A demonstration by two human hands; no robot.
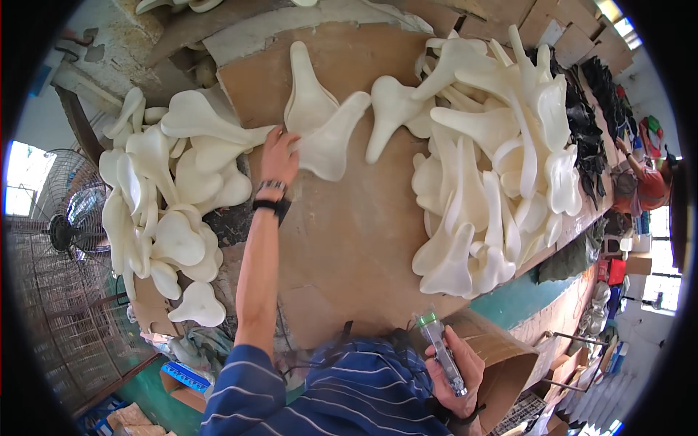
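My left hand (280, 154) reaches out over the brown cardboard-covered table (349, 240) and touches the wide end of a cream foam saddle-shaped pad (331, 142); whether the fingers grip it is unclear. A second pad (307, 87) lies just beyond it. My right hand (454, 363) stays close to my body at the lower edge, closed around a slim grey spray gun (442, 349) with a green tip, pointing up.
A big heap of cream pads (494, 160) fills the table's right side, another heap (163, 196) its left. Black pieces (589, 123) lie far right, beside a person in orange (647, 182). A standing fan (65, 232) is at left, a cardboard bin (502, 356) by my right hand.
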